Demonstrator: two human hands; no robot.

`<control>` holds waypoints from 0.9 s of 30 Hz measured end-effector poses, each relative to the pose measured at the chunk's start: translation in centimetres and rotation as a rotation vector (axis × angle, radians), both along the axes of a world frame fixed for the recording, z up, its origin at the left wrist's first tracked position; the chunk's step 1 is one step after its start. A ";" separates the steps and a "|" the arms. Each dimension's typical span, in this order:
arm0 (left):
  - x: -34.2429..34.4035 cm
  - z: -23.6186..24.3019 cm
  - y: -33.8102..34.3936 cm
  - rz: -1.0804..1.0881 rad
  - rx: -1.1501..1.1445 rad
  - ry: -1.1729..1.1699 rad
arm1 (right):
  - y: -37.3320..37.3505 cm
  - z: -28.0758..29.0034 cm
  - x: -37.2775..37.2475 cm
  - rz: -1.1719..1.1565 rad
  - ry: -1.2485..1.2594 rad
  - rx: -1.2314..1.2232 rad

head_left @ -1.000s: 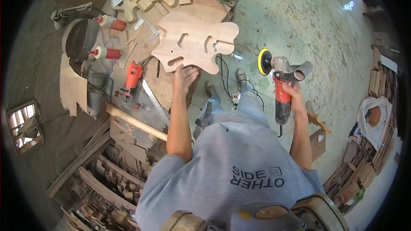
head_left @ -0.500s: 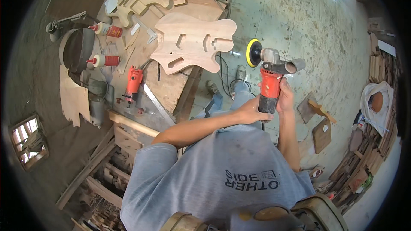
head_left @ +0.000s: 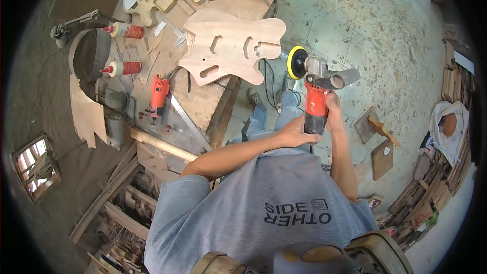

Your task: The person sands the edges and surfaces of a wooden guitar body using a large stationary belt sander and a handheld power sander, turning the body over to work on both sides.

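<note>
Workbench [head_left: 205, 104] with guitar body [head_left: 231, 50], glue bottles [head_left: 122, 67]

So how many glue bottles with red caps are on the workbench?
2. One glue bottle lies at the bench's far left beside a dark round drum; the second glue bottle lies just below it. Clutter may hide more.

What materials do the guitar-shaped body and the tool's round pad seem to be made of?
Guitar-shaped body: bare, unfinished wood, pale tan with visible grain and routed cavities. Round pad on the sander: probably foam or rubber, matte yellow with a black face.
</note>
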State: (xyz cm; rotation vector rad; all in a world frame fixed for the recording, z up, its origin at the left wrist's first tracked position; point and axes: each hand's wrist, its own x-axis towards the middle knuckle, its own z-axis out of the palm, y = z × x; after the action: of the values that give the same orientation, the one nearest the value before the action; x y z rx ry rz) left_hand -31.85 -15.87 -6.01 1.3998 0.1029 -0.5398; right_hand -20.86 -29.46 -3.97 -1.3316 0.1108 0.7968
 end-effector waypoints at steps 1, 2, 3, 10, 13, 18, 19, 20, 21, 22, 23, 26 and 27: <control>0.0 0.1 0.1 -0.006 0.028 0.020 | 0.6 0.9 0.2 0.053 -0.077 -0.095; -0.1 0.2 0.2 -0.016 0.053 0.042 | 1.3 1.2 0.2 0.095 -0.133 -0.199; -0.2 0.2 0.4 -0.025 0.077 0.064 | 2.0 1.4 0.4 0.140 -0.191 -0.304; -2.5 -4.4 18.8 -0.051 0.367 0.171 | 3.3 1.3 1.1 0.314 -0.037 -0.370; 0.2 -5.4 26.8 0.592 1.028 0.135 | 4.2 0.3 1.5 0.414 -0.074 -0.411; 7.3 -8.8 29.5 0.674 1.259 -0.266 | 7.1 -0.5 2.4 0.449 -0.089 -0.412; 8.2 -10.6 28.9 0.615 1.339 -0.214 | 7.7 -0.4 2.5 0.446 -0.102 -0.423; 8.9 -11.4 28.3 0.544 1.419 -0.173 | 8.1 -0.4 2.3 0.449 -0.128 -0.450; 9.1 -12.0 28.0 0.565 1.437 -0.193 | 8.3 -0.5 2.1 0.453 -0.154 -0.478; 9.3 -12.4 27.6 0.580 1.453 -0.212 | 8.5 -0.6 2.0 0.455 -0.175 -0.506; 9.4 -12.7 27.4 0.596 1.470 -0.230 | 8.9 -0.8 1.8 0.440 -0.162 -0.520; 9.5 -12.8 27.6 0.579 1.501 -0.217 | 9.5 -1.3 1.0 0.410 -0.144 -0.560; 9.5 -12.6 27.4 0.576 1.497 -0.213 | 9.6 -1.3 0.7 0.408 -0.153 -0.571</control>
State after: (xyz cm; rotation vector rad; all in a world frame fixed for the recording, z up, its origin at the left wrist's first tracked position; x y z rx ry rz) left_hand -22.39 11.57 -18.64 2.7039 0.8360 0.3189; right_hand -20.12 -19.81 -5.28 -1.9908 -0.0648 1.0475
